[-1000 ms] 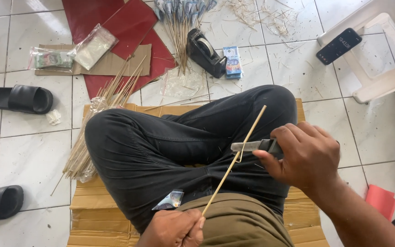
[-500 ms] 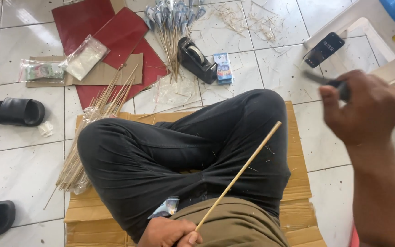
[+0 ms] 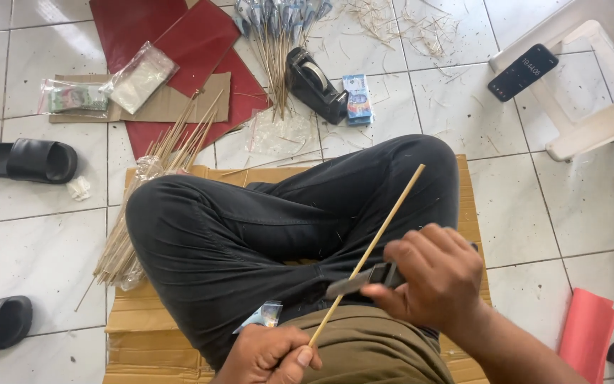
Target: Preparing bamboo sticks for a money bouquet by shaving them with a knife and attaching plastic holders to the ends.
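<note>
I sit cross-legged in dark trousers on flattened cardboard [image 3: 474, 235]. My left hand [image 3: 270, 358], at the bottom centre, grips the lower end of a thin bamboo stick [image 3: 385, 220] that slants up to the right across my lap. My right hand [image 3: 431, 281] is closed on a small knife [image 3: 353, 282]. Its blade points left and lies against the stick a little above my left hand. A small folded banknote [image 3: 261, 315] rests on my lap by the left hand.
A bundle of bamboo sticks [image 3: 147, 206] lies at my left knee. Farther off are sticks with folded notes [image 3: 278, 43], a black tape dispenser [image 3: 315, 82], a stack of notes [image 3: 357, 98], red paper [image 3: 179, 50], plastic bags [image 3: 140, 75], black sandals [image 3: 26, 160], a phone [image 3: 524, 71] on a white stool, and shavings [image 3: 399, 25].
My right hand swung the knife away up to the right, then brought it back down. The blade now rests lower on the stick than a second ago. The left hand kept its grip.
</note>
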